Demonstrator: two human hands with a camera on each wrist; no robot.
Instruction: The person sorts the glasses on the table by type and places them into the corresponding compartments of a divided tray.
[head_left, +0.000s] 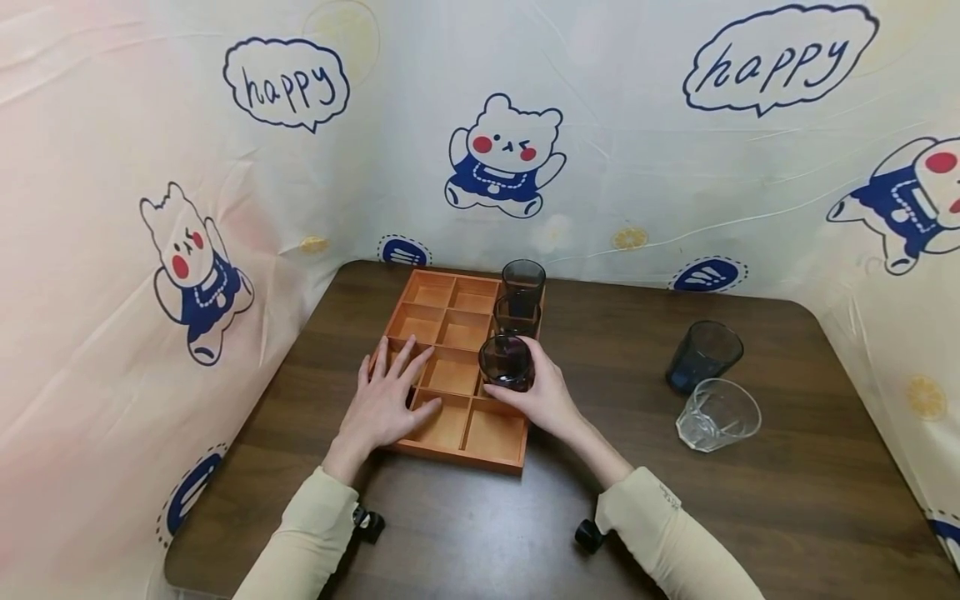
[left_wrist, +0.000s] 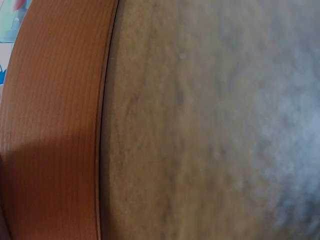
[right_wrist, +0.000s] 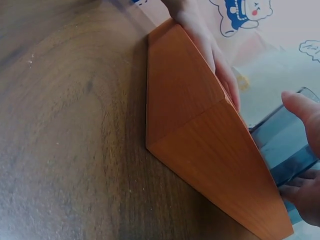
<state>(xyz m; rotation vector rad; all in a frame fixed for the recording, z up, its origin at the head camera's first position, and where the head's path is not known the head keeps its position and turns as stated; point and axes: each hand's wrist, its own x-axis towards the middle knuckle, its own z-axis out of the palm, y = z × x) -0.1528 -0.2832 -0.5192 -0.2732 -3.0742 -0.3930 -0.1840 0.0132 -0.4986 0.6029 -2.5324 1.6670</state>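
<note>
A wooden divided tray (head_left: 495, 454) lies on the table, with two columns of compartments at its left and middle and dark glasses along its right side. My right hand (head_left: 551, 396) grips a dark tinted glass (head_left: 504, 367) at the third compartment from the back; in the right wrist view this glass (right_wrist: 282, 142) shows bluish, its lower part hidden behind the tray wall. Two more dark glasses, a far one (head_left: 523, 279) and a nearer one (head_left: 517, 315), stand upright behind it. My left hand (head_left: 382, 404) rests on the tray's left side, fingers spread.
On the table's right side stand a dark glass (head_left: 701, 358) and, just in front of it, a clear faceted glass (head_left: 716, 417). A printed cloth (head_left: 600, 183) hangs behind and beside the wooden table (head_left: 600, 333).
</note>
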